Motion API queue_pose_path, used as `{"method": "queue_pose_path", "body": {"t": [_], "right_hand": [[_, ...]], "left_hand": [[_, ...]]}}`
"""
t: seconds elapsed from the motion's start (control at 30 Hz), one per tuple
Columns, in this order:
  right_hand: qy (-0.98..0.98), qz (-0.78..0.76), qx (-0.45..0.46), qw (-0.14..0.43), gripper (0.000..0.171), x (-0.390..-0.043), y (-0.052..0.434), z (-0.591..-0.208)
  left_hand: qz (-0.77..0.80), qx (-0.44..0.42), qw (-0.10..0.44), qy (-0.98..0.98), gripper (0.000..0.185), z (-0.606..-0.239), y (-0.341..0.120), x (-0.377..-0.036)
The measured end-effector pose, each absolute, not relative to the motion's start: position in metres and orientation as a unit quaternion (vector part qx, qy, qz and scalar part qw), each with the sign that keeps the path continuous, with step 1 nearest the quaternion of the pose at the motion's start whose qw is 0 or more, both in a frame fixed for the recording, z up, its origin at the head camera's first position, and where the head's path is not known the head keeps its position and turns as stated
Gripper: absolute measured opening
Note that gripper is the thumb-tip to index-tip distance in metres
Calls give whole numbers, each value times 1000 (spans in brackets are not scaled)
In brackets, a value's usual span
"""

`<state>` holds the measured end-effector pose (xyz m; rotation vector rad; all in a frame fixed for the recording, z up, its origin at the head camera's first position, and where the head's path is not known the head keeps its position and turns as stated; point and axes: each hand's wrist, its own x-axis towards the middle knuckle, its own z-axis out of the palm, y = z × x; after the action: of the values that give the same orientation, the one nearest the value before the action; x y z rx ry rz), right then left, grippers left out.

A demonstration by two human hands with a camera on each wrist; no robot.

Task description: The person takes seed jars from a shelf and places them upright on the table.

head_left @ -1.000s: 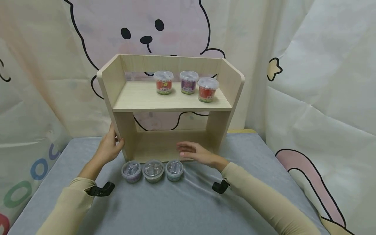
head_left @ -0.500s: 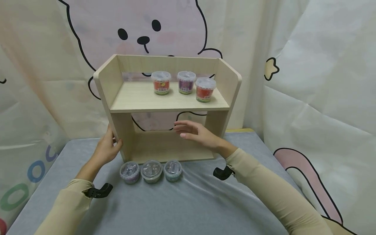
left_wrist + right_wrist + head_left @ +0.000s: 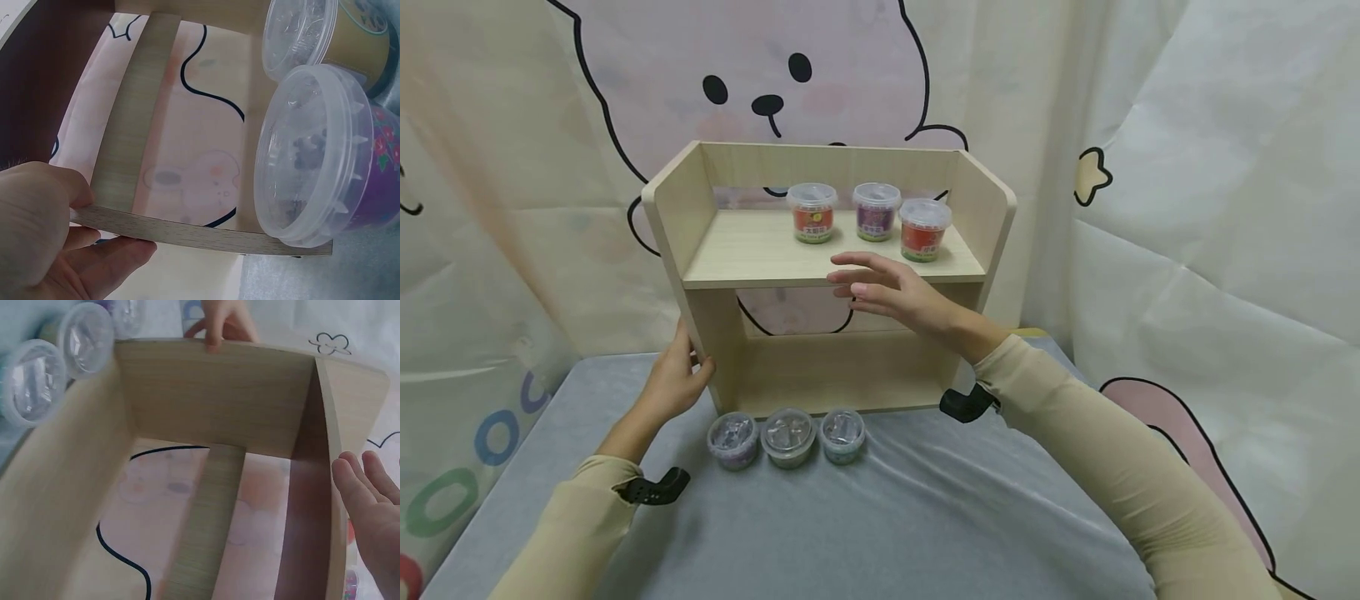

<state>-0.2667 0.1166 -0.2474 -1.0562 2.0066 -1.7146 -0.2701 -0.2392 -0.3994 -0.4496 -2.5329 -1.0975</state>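
Observation:
A pale wooden two-tier shelf [image 3: 737, 254] stands at the back of the table. My left hand [image 3: 672, 379] grips the edge of its left side panel, thumb on the inner face and fingers outside in the left wrist view [image 3: 106, 250]. My right hand [image 3: 898, 293] hovers before the upper board's front edge, fingers extended, holding nothing. On that board stand three clear-lidded plastic tubs: an orange-labelled tub [image 3: 812, 213], a purple-labelled tub [image 3: 876, 212] and a red-labelled tub [image 3: 924, 230] nearest the hand. The contents cannot be made out.
Three more lidded tubs stand in a row before the shelf: a purplish left tub [image 3: 733, 440], a middle tub [image 3: 787, 437] and a bluish right tub [image 3: 842, 436]. A grey-blue cloth [image 3: 880, 533] covers the table. Printed curtains [image 3: 1210, 217] hang behind and beside it.
My right hand has risen from the lower compartment's front to the upper board's edge, its fingers spreading a little. My left hand keeps its grip on the side panel; the tubs stay put.

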Motion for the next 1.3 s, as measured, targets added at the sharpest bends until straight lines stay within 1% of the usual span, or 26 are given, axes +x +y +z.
{"method": "queue_pose_path", "body": {"t": [0.13, 0.37, 0.5, 0.67, 0.87, 1.13, 1.3], "right_hand": [[687, -619, -351, 150, 58, -274, 113, -236], [687, -650, -304, 118, 55, -290, 104, -220], [696, -650, -286, 108, 54, -301, 99, -216], [711, -646, -264, 90, 55, -312, 92, -215], [711, -662, -219, 86, 64, -324, 84, -215], [714, -667, -191, 99, 76, -341, 72, -216], [713, -669, -183, 103, 80, -350, 64, -216]], "left_hand": [[-385, -156, 170, -893, 78, -399, -240, -269], [-387, -158, 174, -892, 78, -398, -240, -269], [-390, -160, 176, -890, 74, -401, -240, -272], [-390, -161, 170, -890, 77, -404, -239, -273], [-384, -163, 169, -893, 80, -403, -240, -272], [-387, -158, 166, -893, 72, -401, -239, -272], [-385, -150, 159, -897, 72, -400, -239, -270]]}}
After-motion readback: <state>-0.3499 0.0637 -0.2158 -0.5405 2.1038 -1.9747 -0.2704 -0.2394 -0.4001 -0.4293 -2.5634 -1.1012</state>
